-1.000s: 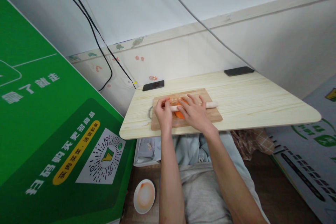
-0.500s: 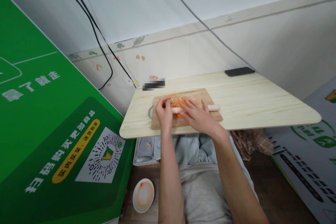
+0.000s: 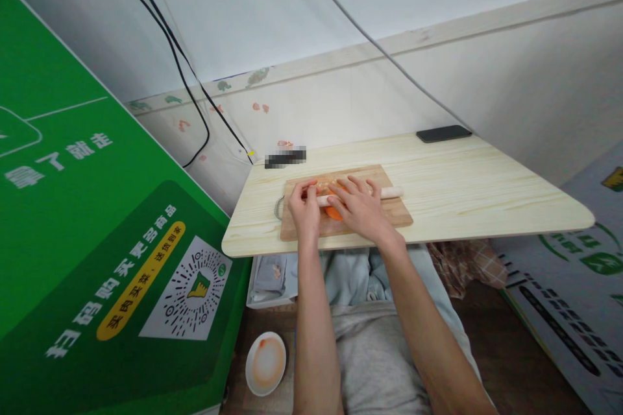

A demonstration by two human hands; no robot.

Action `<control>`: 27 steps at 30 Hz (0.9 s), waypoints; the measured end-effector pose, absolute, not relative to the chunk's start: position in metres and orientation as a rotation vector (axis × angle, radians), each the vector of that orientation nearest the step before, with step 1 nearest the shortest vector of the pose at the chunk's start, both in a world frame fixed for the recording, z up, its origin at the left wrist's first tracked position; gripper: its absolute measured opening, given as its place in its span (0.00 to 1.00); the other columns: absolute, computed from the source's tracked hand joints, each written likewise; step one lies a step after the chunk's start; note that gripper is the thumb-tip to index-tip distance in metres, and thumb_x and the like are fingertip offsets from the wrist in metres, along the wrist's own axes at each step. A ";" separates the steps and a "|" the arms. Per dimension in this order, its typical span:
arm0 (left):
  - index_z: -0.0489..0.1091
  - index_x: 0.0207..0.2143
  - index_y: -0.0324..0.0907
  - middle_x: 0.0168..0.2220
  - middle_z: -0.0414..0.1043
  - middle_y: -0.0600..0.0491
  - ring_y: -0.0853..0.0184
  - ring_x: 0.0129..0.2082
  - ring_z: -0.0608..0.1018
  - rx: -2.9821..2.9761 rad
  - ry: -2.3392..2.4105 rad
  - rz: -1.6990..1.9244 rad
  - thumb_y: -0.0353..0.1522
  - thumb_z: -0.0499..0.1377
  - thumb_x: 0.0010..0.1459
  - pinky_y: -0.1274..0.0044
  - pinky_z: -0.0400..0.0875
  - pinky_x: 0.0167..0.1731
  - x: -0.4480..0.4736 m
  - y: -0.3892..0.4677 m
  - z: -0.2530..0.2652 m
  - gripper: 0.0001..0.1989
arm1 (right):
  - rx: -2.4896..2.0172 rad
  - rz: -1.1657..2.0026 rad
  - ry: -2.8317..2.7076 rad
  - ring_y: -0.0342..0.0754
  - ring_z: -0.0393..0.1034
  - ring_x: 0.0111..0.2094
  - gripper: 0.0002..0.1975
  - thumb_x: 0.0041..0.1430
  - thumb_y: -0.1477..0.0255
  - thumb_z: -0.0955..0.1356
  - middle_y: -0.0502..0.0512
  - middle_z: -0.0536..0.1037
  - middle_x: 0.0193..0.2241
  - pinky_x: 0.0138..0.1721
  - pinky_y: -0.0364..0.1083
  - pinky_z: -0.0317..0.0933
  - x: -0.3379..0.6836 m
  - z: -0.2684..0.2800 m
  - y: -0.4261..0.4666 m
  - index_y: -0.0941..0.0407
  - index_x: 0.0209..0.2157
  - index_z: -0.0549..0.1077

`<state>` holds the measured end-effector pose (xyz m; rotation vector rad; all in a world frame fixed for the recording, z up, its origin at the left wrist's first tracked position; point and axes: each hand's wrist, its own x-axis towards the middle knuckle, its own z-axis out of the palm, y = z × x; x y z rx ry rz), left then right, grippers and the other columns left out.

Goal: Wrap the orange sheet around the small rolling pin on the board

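Note:
A pale wooden rolling pin (image 3: 390, 192) lies across a wooden cutting board (image 3: 396, 214), over a flat, bright orange, dough-like piece (image 3: 333, 213). My right hand (image 3: 361, 207) rests on the pin with its fingers stretched out and spread. At the pin's left end, my left hand (image 3: 305, 209) is closed, thumb and fingertips brought together. What those fingertips pinch is hidden from me. Behind the pin, between both hands, a lighter orange, mottled patch (image 3: 325, 185) shows on the board. My right hand covers much of the pin and part of the orange piece.
The board sits on a light wood-grain table (image 3: 487, 188). A black phone (image 3: 444, 133) lies at the back right, and a blurred dark object (image 3: 285, 157) at the back left. Below the table are a stained white dish (image 3: 265, 363) and a white box (image 3: 270, 279).
My right hand has drawn back slightly toward its wrist and upright, with the pin's right end shifting a little left and away from me. My left hand has barely moved.

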<state>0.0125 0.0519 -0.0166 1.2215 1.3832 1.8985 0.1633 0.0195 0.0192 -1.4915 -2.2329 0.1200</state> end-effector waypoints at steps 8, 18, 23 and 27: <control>0.80 0.40 0.43 0.38 0.82 0.51 0.64 0.38 0.83 1.238 1.398 1.873 0.34 0.59 0.65 0.73 0.78 0.42 0.012 0.050 -0.017 0.09 | -1.488 0.210 -2.352 0.68 0.52 0.80 0.32 0.81 0.51 0.58 0.62 0.64 0.78 0.76 0.74 0.44 0.176 0.016 0.010 0.47 0.77 0.66; 0.80 0.39 0.43 0.37 0.83 0.51 0.64 0.37 0.83 1.236 1.373 1.897 0.32 0.60 0.63 0.73 0.78 0.43 0.011 0.053 -0.018 0.08 | -1.409 0.095 -2.187 0.66 0.61 0.74 0.25 0.81 0.58 0.60 0.65 0.76 0.70 0.72 0.68 0.49 0.162 0.012 0.027 0.52 0.65 0.79; 0.80 0.38 0.43 0.36 0.83 0.51 0.64 0.36 0.83 1.235 1.375 1.903 0.32 0.60 0.63 0.73 0.78 0.42 0.012 0.051 -0.017 0.08 | -1.414 0.122 -2.266 0.64 0.60 0.75 0.26 0.82 0.61 0.57 0.64 0.74 0.72 0.72 0.68 0.50 0.168 0.015 0.022 0.52 0.70 0.75; 0.81 0.39 0.43 0.38 0.84 0.50 0.63 0.38 0.83 1.238 1.349 1.909 0.33 0.60 0.64 0.73 0.78 0.43 0.012 0.050 -0.018 0.09 | -1.438 0.152 -2.367 0.64 0.58 0.77 0.29 0.81 0.57 0.60 0.63 0.68 0.76 0.73 0.67 0.51 0.176 0.018 0.010 0.49 0.77 0.66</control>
